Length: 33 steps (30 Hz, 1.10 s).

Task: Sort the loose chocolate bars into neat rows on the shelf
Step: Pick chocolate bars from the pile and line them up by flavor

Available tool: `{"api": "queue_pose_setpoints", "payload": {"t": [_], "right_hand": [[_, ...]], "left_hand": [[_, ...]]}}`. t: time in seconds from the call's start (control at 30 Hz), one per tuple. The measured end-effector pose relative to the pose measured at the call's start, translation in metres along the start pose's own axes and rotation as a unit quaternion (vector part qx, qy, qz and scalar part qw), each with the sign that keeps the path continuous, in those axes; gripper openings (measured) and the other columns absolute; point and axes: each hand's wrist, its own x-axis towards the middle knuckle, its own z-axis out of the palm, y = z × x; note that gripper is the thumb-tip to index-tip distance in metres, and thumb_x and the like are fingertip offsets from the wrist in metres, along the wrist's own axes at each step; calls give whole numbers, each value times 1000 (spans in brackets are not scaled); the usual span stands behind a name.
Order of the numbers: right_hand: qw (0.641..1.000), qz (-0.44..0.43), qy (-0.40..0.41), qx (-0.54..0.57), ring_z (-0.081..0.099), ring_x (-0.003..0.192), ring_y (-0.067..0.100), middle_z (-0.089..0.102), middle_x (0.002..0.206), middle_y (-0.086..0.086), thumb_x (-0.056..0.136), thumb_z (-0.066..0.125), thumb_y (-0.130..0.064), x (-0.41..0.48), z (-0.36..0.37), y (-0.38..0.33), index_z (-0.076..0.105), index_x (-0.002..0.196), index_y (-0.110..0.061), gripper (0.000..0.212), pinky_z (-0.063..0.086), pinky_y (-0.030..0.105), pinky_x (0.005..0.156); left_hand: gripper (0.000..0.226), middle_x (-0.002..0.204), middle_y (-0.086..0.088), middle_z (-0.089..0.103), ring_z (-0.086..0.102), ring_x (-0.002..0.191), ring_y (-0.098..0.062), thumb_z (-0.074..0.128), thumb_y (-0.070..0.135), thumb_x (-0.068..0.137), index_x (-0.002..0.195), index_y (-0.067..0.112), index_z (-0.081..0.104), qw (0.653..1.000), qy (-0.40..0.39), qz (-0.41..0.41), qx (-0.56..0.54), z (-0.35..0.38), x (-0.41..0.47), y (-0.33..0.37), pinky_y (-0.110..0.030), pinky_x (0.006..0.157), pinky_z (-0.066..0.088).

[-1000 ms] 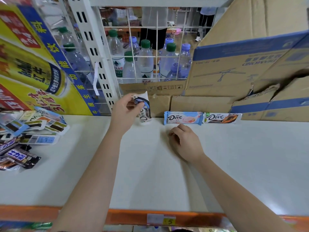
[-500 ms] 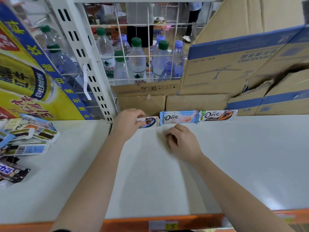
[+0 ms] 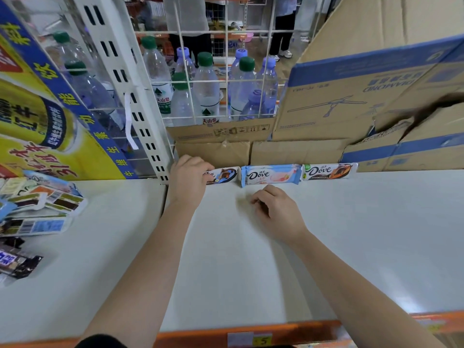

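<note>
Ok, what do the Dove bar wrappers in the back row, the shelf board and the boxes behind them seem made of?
Blue Dove bar wrapper: glossy printed plastic film, likely; sheen, crimped ends. Shelf board: smooth off-white, painted metal or laminate, unclear which; soft reflections. Boxes: matte brown corrugated cardboard; creases, torn flap.

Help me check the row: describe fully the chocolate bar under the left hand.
The chocolate bar lies flat on the shelf, before the cardboard box, leftmost in the row. Glossy white wrapper, dark blue band, chocolate picture. Fingers of the left hand curl over its left part; its right end nearly meets the blue bar.
</note>
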Motion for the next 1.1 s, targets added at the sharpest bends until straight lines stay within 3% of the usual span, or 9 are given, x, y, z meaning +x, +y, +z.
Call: {"api": "queue_pose_setpoints", "payload": {"t": [0.07, 0.2, 0.37, 0.47, 0.73, 0.97, 1.1], "right_hand": [[1000, -1, 1, 1, 56, 80, 19, 58, 85, -4, 82, 54, -11, 0, 0, 0, 63, 89, -22, 15, 46, 30, 61], [1000, 0, -1, 1, 56, 81, 20, 58, 85, -3, 82, 53, -11, -1, 2, 1, 64, 90, -21, 17, 49, 33, 61], [1000, 13, 1, 24, 53, 79, 15, 57, 83, -8, 82, 59, -12, 1, 0, -1, 65, 92, -23, 16, 46, 29, 61], [998, -31, -7, 60, 49, 78, 10, 57, 85, -7, 82, 64, -13, 10, 2, -21, 66, 92, -19, 12, 38, 23, 64], [965, -188, -108, 149, 54, 83, 14, 60, 88, 0, 85, 60, -12, 48, 58, -133, 68, 93, -12, 11, 37, 20, 74], [958, -196, -155, 143, 59, 92, 21, 65, 96, 4, 86, 60, -14, 65, 123, -238, 69, 97, -14, 15, 47, 32, 83], [965, -185, -145, 118, 58, 101, 21, 67, 105, 4, 87, 61, -18, 76, 159, -290, 69, 104, -15, 20, 43, 28, 87]], "left_hand": [[14, 77, 1, 66, 54, 81, -28, 77, 12, 68, 82, 15, 74, 1000, 19, -1, 21, 3, -1, 1, -37, 75, 42], [21, 87, -7, 59, 55, 81, -29, 74, 3, 71, 90, 9, 70, 999, 6, -32, 6, 6, -5, 8, -36, 64, 48], [23, 99, -7, 60, 54, 90, -30, 70, 12, 78, 101, 12, 67, 999, -15, -34, 6, -8, -21, 8, -37, 75, 45], [23, 103, -4, 61, 57, 93, -29, 68, 19, 80, 103, 18, 67, 997, -1, -69, 39, -28, -42, -6, -36, 82, 40], [18, 104, 1, 63, 60, 94, -25, 61, 23, 85, 103, 24, 65, 972, 53, -204, 107, -117, -134, -78, -38, 83, 39], [16, 101, -1, 66, 63, 85, -26, 62, 21, 86, 101, 22, 67, 962, 71, -246, 90, -179, -181, -163, -44, 80, 51], [16, 102, 0, 65, 63, 83, -25, 58, 21, 88, 101, 23, 67, 965, 73, -239, 82, -200, -197, -219, -43, 77, 51]]}}
